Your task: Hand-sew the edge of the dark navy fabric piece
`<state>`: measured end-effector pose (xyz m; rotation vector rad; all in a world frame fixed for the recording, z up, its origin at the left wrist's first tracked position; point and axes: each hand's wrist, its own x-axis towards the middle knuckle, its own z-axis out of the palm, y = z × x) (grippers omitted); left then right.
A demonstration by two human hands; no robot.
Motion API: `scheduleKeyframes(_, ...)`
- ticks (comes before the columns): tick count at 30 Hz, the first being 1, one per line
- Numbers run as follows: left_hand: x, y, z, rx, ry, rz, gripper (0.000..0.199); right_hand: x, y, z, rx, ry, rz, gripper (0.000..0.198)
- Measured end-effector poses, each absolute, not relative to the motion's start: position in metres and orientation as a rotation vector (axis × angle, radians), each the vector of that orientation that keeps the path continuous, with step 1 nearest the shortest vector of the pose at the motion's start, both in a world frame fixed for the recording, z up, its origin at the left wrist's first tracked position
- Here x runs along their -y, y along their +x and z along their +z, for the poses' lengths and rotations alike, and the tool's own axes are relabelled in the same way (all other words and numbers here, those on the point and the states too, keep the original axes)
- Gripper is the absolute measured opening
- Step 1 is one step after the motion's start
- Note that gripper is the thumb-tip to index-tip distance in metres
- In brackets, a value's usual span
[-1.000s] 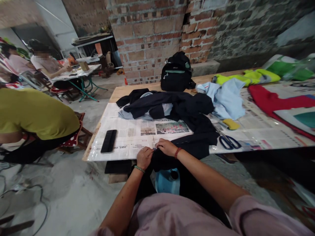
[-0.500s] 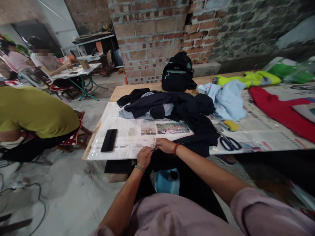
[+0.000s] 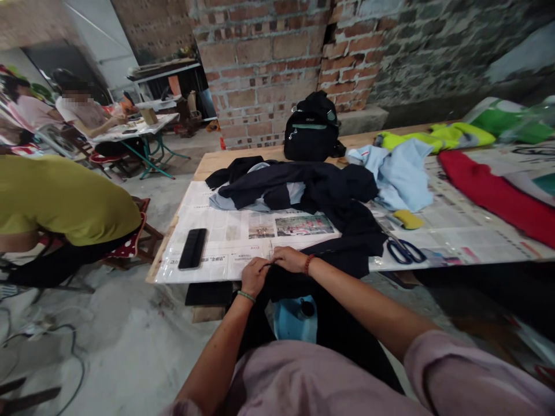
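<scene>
My left hand (image 3: 254, 276), with a green bead bracelet at the wrist, pinches the edge of a dark garment (image 3: 347, 245) at the table's front edge. Close against it, my right hand (image 3: 289, 259), wearing a reddish bead bracelet, has its fingers closed at the same spot. Whether a needle or another small thing is between the fingertips is too small to tell. The garment stretches from the heap on the table down to my lap. A black phone (image 3: 192, 248) lies left of my hands, and dark-handled scissors (image 3: 404, 252) lie to the right.
The newspaper-covered table (image 3: 225, 254) also bears a black backpack (image 3: 311, 128), a light blue cloth (image 3: 405, 176), a yellow piece (image 3: 408, 219), a red garment (image 3: 485, 185) and a hi-vis garment (image 3: 451, 137). A person in a yellow-green shirt (image 3: 65, 199) sits at left. Cables (image 3: 71, 346) run on the floor.
My right hand's fingers have come down slightly and closer to my left fingertips. The garment and the things on the table stay where they were.
</scene>
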<state>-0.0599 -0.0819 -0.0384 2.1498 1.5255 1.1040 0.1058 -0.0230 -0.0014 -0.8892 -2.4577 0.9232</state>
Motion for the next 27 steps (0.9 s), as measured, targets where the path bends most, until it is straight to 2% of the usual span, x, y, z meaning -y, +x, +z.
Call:
scheduleKeyframes(5, 0.079, -0.063, -0.034, -1.528, 2.076, 1.085, 0.016, 0.026, 0.11, 0.004, 1.984, -1.26, 1.414, 0.022)
scheduleKeyframes(9, 0.078, -0.063, -0.032, -1.498, 2.074, 1.096, 0.015, 0.025, 0.112, 0.005, 1.833, -1.375, 1.53, 0.009)
scheduleKeyframes(14, 0.078, -0.062, -0.031, -1.488, 2.086, 1.084, 0.015, 0.02, 0.108, 0.003, 1.99, -1.396, 1.366, 0.023)
scheduleKeyframes(18, 0.079, -0.062, -0.03, -1.503, 2.075, 1.045, 0.014, 0.019, 0.1, 0.007, 2.143, -1.377, 1.171, 0.017)
scheduleKeyframes(21, 0.079, -0.062, -0.03, -1.498, 2.051, 1.028, 0.013, 0.02, 0.094, 0.011, 2.186, -1.34, 1.149, 0.013)
scheduleKeyframes(27, 0.077, -0.061, -0.027, -1.574, 1.94, 1.048, 0.011, 0.02, 0.099, 0.017, 2.116, -1.35, 1.094, 0.018)
